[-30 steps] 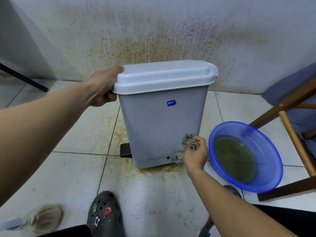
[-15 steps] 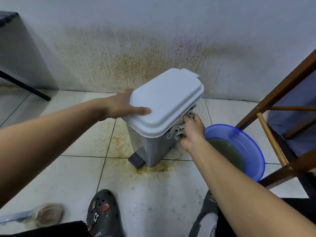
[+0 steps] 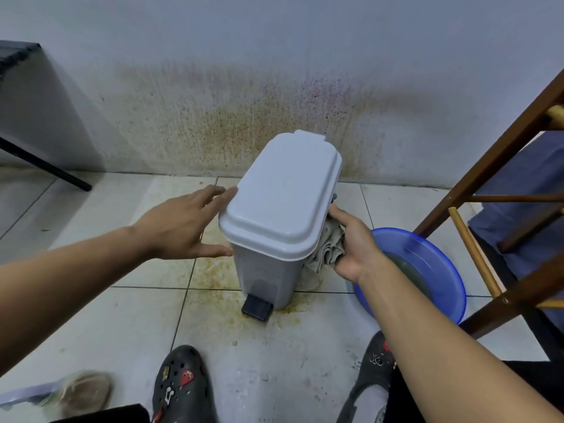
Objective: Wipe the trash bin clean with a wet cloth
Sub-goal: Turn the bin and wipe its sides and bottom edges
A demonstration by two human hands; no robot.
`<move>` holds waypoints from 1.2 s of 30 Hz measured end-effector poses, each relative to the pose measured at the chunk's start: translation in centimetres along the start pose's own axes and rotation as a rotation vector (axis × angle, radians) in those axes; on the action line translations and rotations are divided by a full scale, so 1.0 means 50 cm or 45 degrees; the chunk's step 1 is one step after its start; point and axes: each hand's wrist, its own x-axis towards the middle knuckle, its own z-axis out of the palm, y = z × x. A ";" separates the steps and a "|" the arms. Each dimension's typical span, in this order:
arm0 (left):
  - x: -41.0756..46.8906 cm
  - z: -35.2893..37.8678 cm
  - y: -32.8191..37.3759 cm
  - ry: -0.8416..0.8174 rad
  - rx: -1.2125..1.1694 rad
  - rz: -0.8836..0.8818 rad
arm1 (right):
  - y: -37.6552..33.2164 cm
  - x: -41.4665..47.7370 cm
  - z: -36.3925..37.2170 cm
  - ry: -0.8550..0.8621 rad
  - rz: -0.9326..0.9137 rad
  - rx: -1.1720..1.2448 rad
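Grey crumpled cloth (image 3: 328,250) against smooth plastic bin (image 3: 283,203)

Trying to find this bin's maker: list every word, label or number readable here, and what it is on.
No text can be read.
The grey plastic pedal bin and its white lid show no label from this side.
Charms on the black clog: marks too small to read.

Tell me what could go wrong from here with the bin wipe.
The left hand only touches the bin with straight fingers, so a push from the right hand with the cloth might slide or tip it.
The basin of murky water sits right beside the right forearm; a backward stroke could knock or spill it.
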 end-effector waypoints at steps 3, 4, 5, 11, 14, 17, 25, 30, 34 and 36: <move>0.005 0.008 0.002 0.236 0.236 0.233 | 0.002 0.001 -0.001 0.004 -0.030 -0.005; 0.011 0.008 0.005 0.265 0.257 0.281 | 0.003 0.000 -0.001 0.004 -0.033 0.011; 0.016 0.005 0.012 0.285 0.267 0.325 | 0.003 -0.001 0.000 0.003 -0.033 0.027; 0.021 0.022 0.022 0.328 0.351 0.445 | 0.007 -0.001 -0.004 0.004 -0.014 0.104; 0.041 0.012 0.028 0.343 0.366 0.410 | 0.003 0.002 -0.008 0.109 -0.028 0.097; 0.085 -0.027 0.034 0.303 0.344 0.369 | -0.008 0.003 -0.015 0.191 -0.045 0.170; 0.208 -0.174 0.039 0.098 0.219 -0.028 | -0.019 -0.012 -0.030 0.229 -0.144 0.059; 0.243 -0.207 0.010 0.082 0.143 -0.113 | -0.021 -0.005 -0.005 0.412 -0.614 -0.498; 0.279 -0.220 -0.008 0.084 0.048 -0.182 | -0.043 0.011 0.032 0.354 -1.058 -1.134; 0.290 -0.218 -0.019 0.083 0.020 -0.214 | -0.061 0.025 0.057 0.269 -1.253 -1.371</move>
